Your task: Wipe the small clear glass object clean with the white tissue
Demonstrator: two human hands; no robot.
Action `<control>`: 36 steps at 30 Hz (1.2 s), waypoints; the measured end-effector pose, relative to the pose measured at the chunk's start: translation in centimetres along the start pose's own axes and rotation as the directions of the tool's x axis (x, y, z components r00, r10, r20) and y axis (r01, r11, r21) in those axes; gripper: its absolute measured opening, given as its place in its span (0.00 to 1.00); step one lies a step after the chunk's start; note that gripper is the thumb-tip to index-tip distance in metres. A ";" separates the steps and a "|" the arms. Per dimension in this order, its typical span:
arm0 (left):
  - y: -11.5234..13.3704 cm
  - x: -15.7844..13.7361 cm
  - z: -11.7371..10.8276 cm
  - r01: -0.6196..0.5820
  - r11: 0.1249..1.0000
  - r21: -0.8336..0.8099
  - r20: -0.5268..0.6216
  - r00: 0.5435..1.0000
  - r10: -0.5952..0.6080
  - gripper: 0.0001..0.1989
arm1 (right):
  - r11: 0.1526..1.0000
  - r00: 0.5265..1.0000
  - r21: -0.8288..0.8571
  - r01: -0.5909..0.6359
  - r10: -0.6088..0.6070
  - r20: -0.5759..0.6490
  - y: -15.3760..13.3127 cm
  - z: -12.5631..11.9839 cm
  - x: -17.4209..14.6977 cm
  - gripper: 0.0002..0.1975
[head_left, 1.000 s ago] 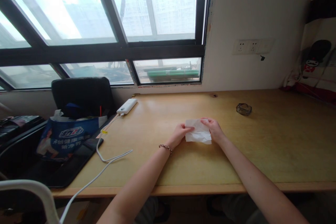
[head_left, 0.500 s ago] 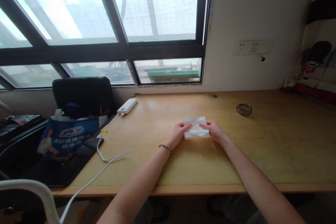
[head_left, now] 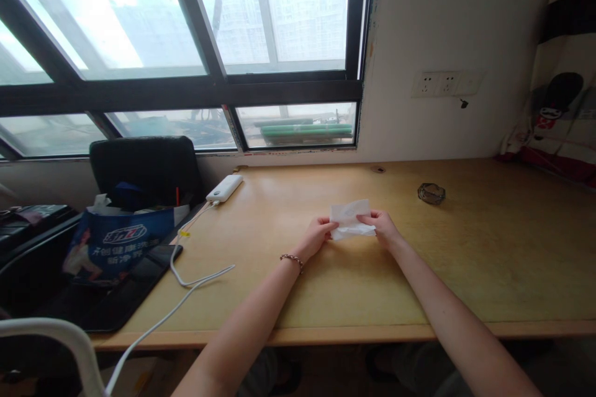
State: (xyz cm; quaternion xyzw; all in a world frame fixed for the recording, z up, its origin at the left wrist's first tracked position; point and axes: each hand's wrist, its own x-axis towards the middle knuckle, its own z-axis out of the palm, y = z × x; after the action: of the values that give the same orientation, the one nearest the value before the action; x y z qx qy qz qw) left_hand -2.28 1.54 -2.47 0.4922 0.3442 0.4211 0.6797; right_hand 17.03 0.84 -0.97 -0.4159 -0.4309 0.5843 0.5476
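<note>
Interior of a room, apparently in a home. Indicative features: a plain wood-toned counter (head_left: 503, 248) below a dark-framed window (head_left: 307, 18); household wall sockets (head_left: 437, 84); fabric printed with a cartoon figure (head_left: 554, 99), at right; and a black chair (head_left: 144, 161) bearing a filled blue carrier bag (head_left: 123, 239), at left.
</note>
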 end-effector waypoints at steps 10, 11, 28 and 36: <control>0.1 -0.4 0.4 -0.050 0.998 -0.048 0.002 0.999 0.050 0.14 | 0.995 0.990 -0.090 -0.038 0.050 0.132 -0.4 1.3 -1.0 0.17; 0.1 -0.4 0.5 -0.050 0.997 -0.060 -0.004 0.999 0.050 0.14 | 0.994 0.984 -0.099 -0.055 0.071 0.163 -0.4 1.2 -1.0 0.17; 1.2 -0.8 0.5 -0.069 0.982 -0.176 0.041 0.996 0.078 0.07 | 0.997 0.976 0.033 -0.073 0.065 0.208 -1.1 0.4 -1.2 0.05; 1.5 -1.5 1.4 -0.050 0.999 -0.010 0.160 0.986 0.051 0.07 | 0.999 1.000 -0.048 0.009 -0.009 -0.007 -0.9 0.2 -0.5 0.15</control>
State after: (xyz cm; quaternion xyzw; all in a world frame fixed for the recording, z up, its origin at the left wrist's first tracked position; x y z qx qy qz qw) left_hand -1.97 -0.13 -0.54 0.5311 0.2747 0.3981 0.6957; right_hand 17.15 0.33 -0.06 -0.4292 -0.4448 0.5698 0.5415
